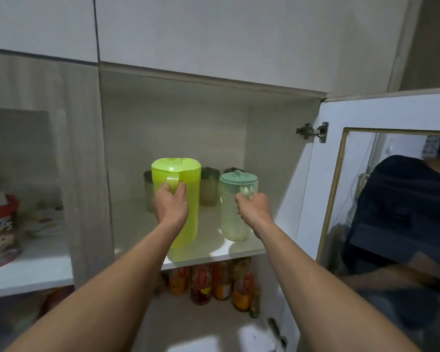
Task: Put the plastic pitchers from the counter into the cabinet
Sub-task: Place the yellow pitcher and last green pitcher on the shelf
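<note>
Head view shows both grips closed on pitcher handles. Our left hand [170, 205] holds the handle of the lime pitcher [181, 199]; our right hand [255, 209] holds the handle of the pale green pitcher [233, 212]. Both pitchers stand upright on the cabinet shelf [214, 252], the lime one at the front edge, the pale one just beside it to the right. Smaller jars [209, 186] stand behind them; bottles [221, 280] fill the shelf below. We judge this the placing step. Next: confirm each base sits flat, push the lime pitcher back from the edge, release both handles, then withdraw clear of the open door [333, 174].
</note>
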